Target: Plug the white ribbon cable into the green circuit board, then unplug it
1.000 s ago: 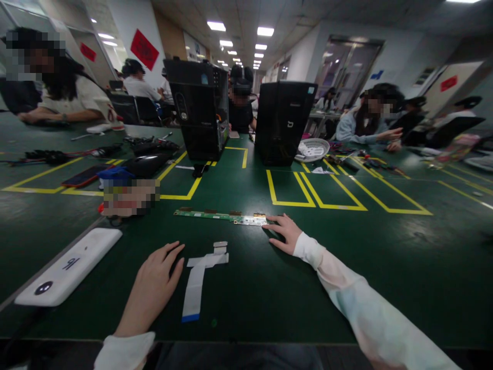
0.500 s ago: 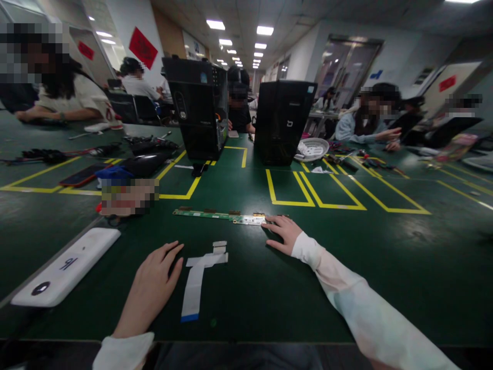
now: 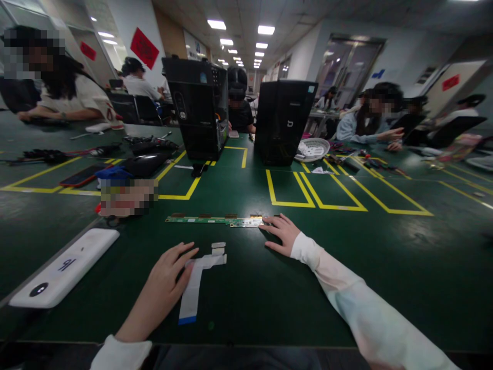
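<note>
A long, narrow green circuit board (image 3: 210,220) lies on the table, with a shiny silvery section toward its right. My right hand (image 3: 283,235) rests at the board's right end, fingers spread and fingertips on or at its edge, hiding that end. Nearer to me lies a white flat ribbon cable (image 3: 191,290), bent into a T-like shape, with a blue tip at the bottom and a connector at the top. My left hand (image 3: 164,280) is open, its fingers stretched over the cable's left edge; whether they touch it I cannot tell.
Two black computer towers (image 3: 198,110) stand at the back. A white device (image 3: 65,267) lies at left, near a blurred-out item and a blue cloth-like thing (image 3: 111,176). Yellow tape (image 3: 292,203) marks the green table. A white basket (image 3: 313,149) sits behind; several people sit around.
My left hand has moved right, its fingers now over the edge of the ribbon cable. The circuit board has turned a little, its left end shifting left and nearer. My right hand stays almost in place.
</note>
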A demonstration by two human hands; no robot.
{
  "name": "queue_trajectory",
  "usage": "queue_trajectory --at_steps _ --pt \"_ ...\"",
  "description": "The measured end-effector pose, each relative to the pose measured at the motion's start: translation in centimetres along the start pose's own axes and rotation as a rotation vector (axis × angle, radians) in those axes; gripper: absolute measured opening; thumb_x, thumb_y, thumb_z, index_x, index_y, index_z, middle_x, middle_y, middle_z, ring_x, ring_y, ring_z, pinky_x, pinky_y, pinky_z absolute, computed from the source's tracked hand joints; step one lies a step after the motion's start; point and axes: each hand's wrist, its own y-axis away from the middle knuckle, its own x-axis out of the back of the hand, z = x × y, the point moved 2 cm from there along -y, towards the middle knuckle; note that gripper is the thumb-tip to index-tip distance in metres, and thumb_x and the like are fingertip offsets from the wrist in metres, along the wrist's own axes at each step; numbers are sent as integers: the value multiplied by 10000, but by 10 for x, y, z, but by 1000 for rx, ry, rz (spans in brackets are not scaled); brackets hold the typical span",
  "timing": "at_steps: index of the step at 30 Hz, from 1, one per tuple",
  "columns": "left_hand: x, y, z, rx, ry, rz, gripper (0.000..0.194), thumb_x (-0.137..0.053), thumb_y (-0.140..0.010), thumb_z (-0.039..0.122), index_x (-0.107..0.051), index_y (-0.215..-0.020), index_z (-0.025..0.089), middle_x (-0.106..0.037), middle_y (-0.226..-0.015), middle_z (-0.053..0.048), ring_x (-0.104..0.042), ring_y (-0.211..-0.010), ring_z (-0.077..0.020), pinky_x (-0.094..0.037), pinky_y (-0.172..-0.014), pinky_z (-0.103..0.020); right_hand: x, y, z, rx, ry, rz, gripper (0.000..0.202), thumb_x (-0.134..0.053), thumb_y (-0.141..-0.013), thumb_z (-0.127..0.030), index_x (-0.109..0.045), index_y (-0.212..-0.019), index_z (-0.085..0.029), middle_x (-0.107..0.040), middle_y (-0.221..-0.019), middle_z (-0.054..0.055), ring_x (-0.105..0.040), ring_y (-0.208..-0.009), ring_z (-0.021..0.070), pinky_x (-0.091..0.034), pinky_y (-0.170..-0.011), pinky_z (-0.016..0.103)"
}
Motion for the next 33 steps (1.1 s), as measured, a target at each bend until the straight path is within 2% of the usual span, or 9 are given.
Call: queue_trajectory --at_steps 5,8,12,18,22,27,33 --pt "-2 -10 35 -197 52 -109 410 -401 -969 359 -533 -1354 306 -546 -1418 -20 -449 -1341 -229 -433 -1088 -429 4 1 -3 -5 7 -9 563 -519 -890 -532 -545 -1365 -230 -506 -1409 133 -428 -1317 307 -244 -1112 602" --pt "-3 -18 48 -211 32 -152 425 -396 -975 363 -506 -1379 286 -544 -1422 -31 -473 -1319 -215 -430 -1090 -426 6 0 -3 14 4 -15 559 -507 -899 -529 -553 -1358 -214 -507 -1410 129 -391 -1343 314 -254 -1109 597" --pt "-2 -23 58 -211 50 -253 421 -388 -980 395 -529 -1356 269 -550 -1415 -52 -515 -1282 -201 -454 -1065 -403 3 1 -2 -10 12 52 525 -524 -891 -525 -589 -1315 -222 -534 -1381 118 -415 -1320 300 -263 -1112 576" --pt "-3 -27 75 -292 102 -369 468 -396 -977 420 -424 -1430 308 -466 -1492 -30 -452 -1348 -204 -413 -1100 -421 -3 2 1 -18 3 70 522 -510 -902 -533 -591 -1313 -222 -542 -1363 127 -489 -1238 289 -303 -1094 552" --pt "-8 -47 88 -353 139 -386 478 -413 -967 443 -443 -1419 290 -498 -1468 -35 -456 -1344 -203 -411 -1095 -411 -4 2 2 -19 -14 49 524 -505 -908 -528 -573 -1335 -231 -528 -1375 138 -478 -1250 295 -320 -1078 550" --pt "-19 -77 100 -364 154 -385 488 -394 -968 461 -466 -1396 239 -556 -1411 -54 -503 -1297 -202 -434 -1060 -403 -2 2 3 -13 -17 48 524 -486 -914 -533 -571 -1335 -233 -529 -1373 136 -468 -1255 292 -322 -1072 547" --pt "-39 -79 110 -361 90 -302 505 -399 -967 440 -444 -1408 200 -497 -1462 -89 -445 -1347 -228 -405 -1088 -441 4 2 1 16 -26 57 526 -486 -915 -529 -580 -1325 -214 -530 -1372 139 -468 -1242 297 -341 -1056 529"
